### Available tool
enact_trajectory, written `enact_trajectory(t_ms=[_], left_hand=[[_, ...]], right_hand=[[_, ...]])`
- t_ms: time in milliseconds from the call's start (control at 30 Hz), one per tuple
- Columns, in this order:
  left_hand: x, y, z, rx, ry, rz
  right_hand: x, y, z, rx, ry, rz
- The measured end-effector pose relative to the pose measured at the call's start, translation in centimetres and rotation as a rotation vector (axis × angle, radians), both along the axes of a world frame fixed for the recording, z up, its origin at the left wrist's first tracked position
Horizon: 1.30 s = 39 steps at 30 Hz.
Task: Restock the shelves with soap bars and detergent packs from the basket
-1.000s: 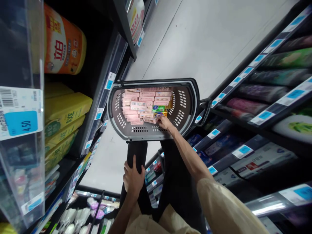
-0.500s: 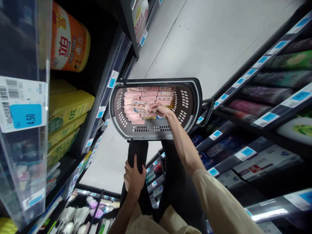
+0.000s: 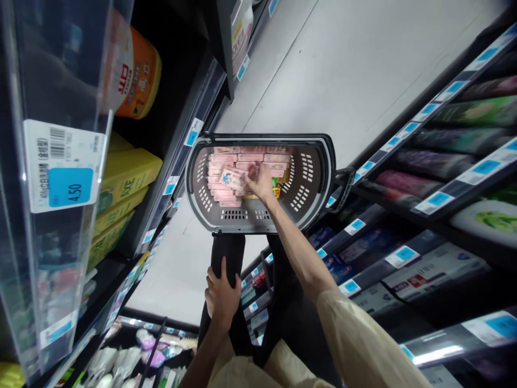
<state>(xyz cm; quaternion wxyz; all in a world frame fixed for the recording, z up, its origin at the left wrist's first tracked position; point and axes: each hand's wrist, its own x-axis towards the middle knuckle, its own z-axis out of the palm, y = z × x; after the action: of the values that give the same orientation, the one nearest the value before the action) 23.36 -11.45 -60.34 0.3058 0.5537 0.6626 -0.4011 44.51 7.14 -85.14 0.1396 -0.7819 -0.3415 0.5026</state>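
Inside the dark, round-ended plastic basket [image 3: 318, 180], your right hand [image 3: 262, 182] reaches over pale-pink stacked boxes [image 3: 225, 196], its thumb at the end of one tilted pink box with blue print [image 3: 233, 178] (whether you grip it, I cannot tell). Nearer you than the basket, your left hand [image 3: 222, 296] lies loosely, fingers apart, on your black trouser leg [image 3: 228, 250].

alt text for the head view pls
A person's right hand grips one end of a pink box above other pink boxes in a basket. The left hand rests on a black-trousered leg; stocked shelves stand on both sides.
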Motion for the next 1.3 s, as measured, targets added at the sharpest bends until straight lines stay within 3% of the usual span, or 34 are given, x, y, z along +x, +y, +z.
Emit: enact_trajectory(t_ms=[100, 167, 333, 433, 533, 600, 667, 733, 833, 967, 1067, 1133, 1233, 1300], left_hand=[[-0.2, -0.2, -0.1, 0.015, 0.004, -0.003], [-0.3, -0.4, -0.1, 0.018, 0.003, -0.002], [-0.4, -1.0, -0.1, 0.029, 0.015, 0.011], [-0.3, -1.1, -0.2, 0.042, 0.018, 0.040], [-0.1, -1.4, -0.2, 0.020, 0.006, 0.091], [0.4, -1.8, 0.4, 0.009, -0.015, 0.149], [1.1, -2.1, 1.9, 0.006, -0.076, 0.290], [2.1, -2.2, 4.3, 0.017, -0.171, 0.475], [3.8, -1.5, 9.5, 0.081, -0.362, 0.678], [5.9, 1.2, 17.6, 0.179, -0.730, 0.867], [7.3, 3.6, 24.0, 0.333, -0.950, 0.988], [8.1, 4.5, 28.2, 0.433, -1.147, 1.053], [8.9, 4.3, 33.1, 0.475, -1.451, 0.983], [8.9, 3.2, 34.8, 0.510, -1.432, 0.872]], right_hand=[[-3.4, 0.4, 0.2, 0.154, -0.134, 0.482], [-5.3, 0.9, -0.2, 0.136, -0.159, 0.597], [-6.0, 2.0, -1.3, 0.030, 0.039, 0.295], [-4.4, 1.0, -0.1, -0.031, 0.118, 0.143], [-2.5, -1.5, 4.8, -0.074, 0.336, -0.116], [-1.3, -3.4, 10.5, -0.067, 0.511, -0.247], [-0.1, -5.5, 17.5, -0.053, 0.661, -0.304], [1.2, -7.5, 24.9, -0.052, 0.808, -0.327], [3.3, -9.6, 34.9, -0.050, 1.004, -0.290], [6.1, -10.2, 45.0, -0.182, 1.169, -0.247], [7.9, -9.9, 50.5, -0.327, 1.214, -0.167], [9.0, -10.1, 53.4, -0.340, 1.174, -0.064], [10.0, -10.9, 55.9, -0.303, 1.042, 0.065], [9.9, -11.7, 56.2, -0.316, 0.984, 0.125]])
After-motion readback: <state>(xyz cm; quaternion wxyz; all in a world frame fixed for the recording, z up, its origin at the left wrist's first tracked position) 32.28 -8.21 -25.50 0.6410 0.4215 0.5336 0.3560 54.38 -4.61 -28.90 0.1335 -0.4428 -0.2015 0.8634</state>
